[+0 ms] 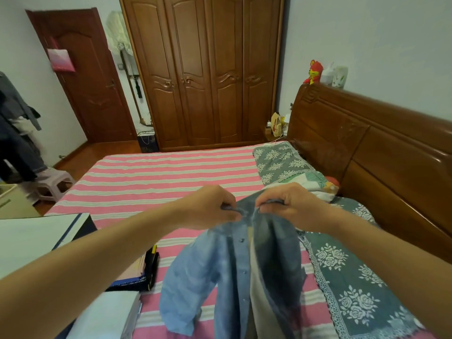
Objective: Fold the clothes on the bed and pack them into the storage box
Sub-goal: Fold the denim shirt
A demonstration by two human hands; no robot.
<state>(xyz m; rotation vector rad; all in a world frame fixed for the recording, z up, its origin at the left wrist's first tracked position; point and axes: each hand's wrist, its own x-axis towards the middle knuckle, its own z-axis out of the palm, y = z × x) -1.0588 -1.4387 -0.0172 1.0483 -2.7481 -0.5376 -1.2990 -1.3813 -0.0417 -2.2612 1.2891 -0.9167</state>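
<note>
Over striped bed (151,177), hands pinch soft denim shirt (234,272).

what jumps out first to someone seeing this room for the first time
Front and centre, the left hand and right hand pinch a blue denim shirt at its collar, hanging over the pink striped bed. Behind stands a tall wooden wardrobe, with the carved headboard at right.

A home bedroom: striped bed (156,177), carved wooden headboard (367,148), tall wardrobe (203,69), door (88,77)
</note>
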